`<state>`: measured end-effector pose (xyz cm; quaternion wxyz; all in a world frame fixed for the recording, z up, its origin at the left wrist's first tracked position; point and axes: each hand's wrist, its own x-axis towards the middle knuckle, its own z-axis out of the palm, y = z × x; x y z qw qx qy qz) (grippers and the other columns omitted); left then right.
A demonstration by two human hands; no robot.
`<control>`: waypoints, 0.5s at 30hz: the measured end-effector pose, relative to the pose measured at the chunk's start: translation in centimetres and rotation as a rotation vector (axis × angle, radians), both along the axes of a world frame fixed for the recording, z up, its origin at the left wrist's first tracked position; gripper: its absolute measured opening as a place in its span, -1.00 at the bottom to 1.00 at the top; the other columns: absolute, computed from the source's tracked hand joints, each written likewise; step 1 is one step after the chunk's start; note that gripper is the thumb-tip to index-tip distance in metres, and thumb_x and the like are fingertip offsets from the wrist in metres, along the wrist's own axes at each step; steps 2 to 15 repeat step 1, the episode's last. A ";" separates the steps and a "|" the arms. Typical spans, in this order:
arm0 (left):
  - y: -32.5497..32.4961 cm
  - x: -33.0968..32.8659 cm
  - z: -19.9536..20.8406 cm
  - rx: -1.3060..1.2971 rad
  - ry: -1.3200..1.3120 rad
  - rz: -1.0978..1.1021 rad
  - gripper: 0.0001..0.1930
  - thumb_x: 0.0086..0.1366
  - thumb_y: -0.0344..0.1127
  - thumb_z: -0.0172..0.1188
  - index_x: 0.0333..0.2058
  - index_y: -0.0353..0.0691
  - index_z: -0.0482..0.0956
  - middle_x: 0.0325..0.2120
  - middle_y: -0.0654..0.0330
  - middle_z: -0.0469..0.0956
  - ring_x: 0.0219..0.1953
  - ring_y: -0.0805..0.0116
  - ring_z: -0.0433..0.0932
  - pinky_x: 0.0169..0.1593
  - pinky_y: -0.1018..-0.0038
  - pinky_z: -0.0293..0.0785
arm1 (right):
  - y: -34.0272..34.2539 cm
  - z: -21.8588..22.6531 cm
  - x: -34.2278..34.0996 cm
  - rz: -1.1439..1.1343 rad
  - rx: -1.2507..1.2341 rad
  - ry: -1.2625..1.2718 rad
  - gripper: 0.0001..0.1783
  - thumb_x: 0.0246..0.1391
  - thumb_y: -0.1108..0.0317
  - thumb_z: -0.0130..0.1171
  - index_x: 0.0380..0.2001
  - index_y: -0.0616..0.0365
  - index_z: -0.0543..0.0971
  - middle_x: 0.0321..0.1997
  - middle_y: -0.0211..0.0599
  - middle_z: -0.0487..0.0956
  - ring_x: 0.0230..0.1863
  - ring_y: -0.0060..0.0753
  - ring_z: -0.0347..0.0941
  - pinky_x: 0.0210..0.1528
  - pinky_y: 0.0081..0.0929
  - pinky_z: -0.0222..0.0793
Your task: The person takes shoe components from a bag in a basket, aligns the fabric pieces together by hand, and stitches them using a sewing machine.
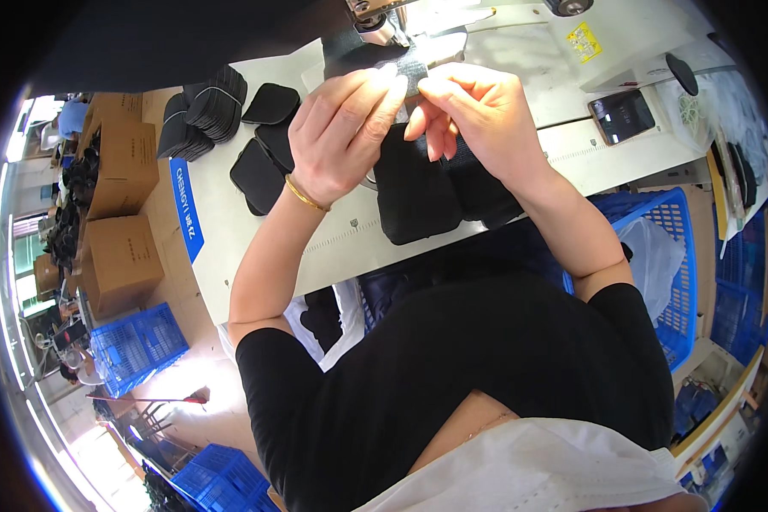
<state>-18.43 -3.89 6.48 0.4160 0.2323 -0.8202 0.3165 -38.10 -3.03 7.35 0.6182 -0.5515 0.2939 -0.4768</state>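
Note:
Under the head of a sewing machine [382, 26] a dark fabric piece [413, 70] lies in bright lamp light. My left hand [343, 128], with a gold bangle at the wrist, is closed with its fingertips pinching the fabric's near left side. From the right, my right hand [484, 115] pinches the same piece's edge between thumb and forefinger, its other fingers curled loosely below. The exact grip points are partly hidden by the fingers and glare. Just below my hands, a black rounded pad [416, 189] hangs over the table's front edge beside more black material [485, 189].
Several loose black pads [271, 104] and tied stacks of pads [214, 104] lie left on the white table [333, 243]. A phone [621, 116] rests at the right. Blue crates [681, 256] and cardboard boxes [121, 264] stand around the table.

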 end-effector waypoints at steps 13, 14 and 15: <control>-0.5 0.4 0.0 -0.010 -0.044 -0.030 -0.67 -0.12 -0.46 0.32 -0.26 -0.25 0.67 -0.25 0.16 0.59 -0.20 0.22 0.59 -0.19 0.42 0.55 | -0.2 0.0 0.0 -0.010 -0.004 0.002 -0.73 0.23 0.33 0.05 -0.47 0.31 0.56 -0.54 -0.22 0.65 -0.67 -0.58 0.50 -0.62 -0.69 0.34; -0.5 0.4 0.0 -0.010 -0.044 -0.030 -0.67 -0.12 -0.46 0.32 -0.26 -0.25 0.67 -0.25 0.16 0.59 -0.20 0.22 0.59 -0.19 0.42 0.55 | -0.2 0.0 0.0 -0.010 -0.004 0.002 -0.73 0.23 0.33 0.05 -0.47 0.31 0.56 -0.54 -0.22 0.65 -0.67 -0.58 0.50 -0.62 -0.69 0.34; -0.5 0.4 0.0 -0.010 -0.044 -0.030 -0.67 -0.12 -0.46 0.32 -0.26 -0.25 0.67 -0.25 0.16 0.59 -0.20 0.22 0.59 -0.19 0.42 0.55 | -0.2 0.0 0.0 -0.010 -0.004 0.002 -0.73 0.23 0.33 0.05 -0.47 0.31 0.56 -0.54 -0.22 0.65 -0.67 -0.58 0.50 -0.62 -0.69 0.34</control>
